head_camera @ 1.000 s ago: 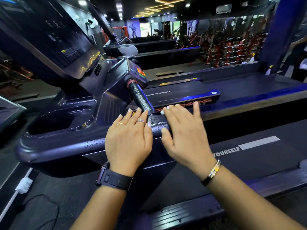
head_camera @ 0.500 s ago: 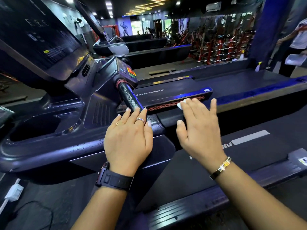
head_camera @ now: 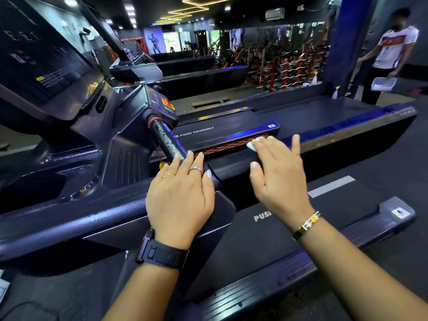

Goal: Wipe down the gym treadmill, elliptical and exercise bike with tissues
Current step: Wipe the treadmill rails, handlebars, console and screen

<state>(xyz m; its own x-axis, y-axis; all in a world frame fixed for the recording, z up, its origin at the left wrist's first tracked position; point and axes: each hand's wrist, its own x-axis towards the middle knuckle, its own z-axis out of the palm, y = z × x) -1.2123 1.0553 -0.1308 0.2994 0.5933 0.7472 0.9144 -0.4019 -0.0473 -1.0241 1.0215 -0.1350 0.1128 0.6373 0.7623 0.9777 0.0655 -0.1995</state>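
Tissue point(head_camera: 251, 145) shows white at the fingertips of the right grip point(head_camera: 279, 181), whose straight fingers press it flat on the treadmill point(head_camera: 231, 169) handrail, probably to spread the wiping pressure. Left grip point(head_camera: 179, 198) lies flat to the left on the same rail, fingers straight and holding nothing, apparently as a brace.

Head view, facing down, close above treadmill point(head_camera: 69, 216)

The left forearm point(head_camera: 143, 295) comes in from the near edge at bottom middle, the right forearm point(head_camera: 361, 269) from the bottom right corner, both bare. The left hand point(head_camera: 179, 198) lies palm down, fingers straight and close together, pointing far. The right hand point(head_camera: 281, 181), just to its right, is palm down too, fingers straight, little finger splayed, thumb stretched leftward.
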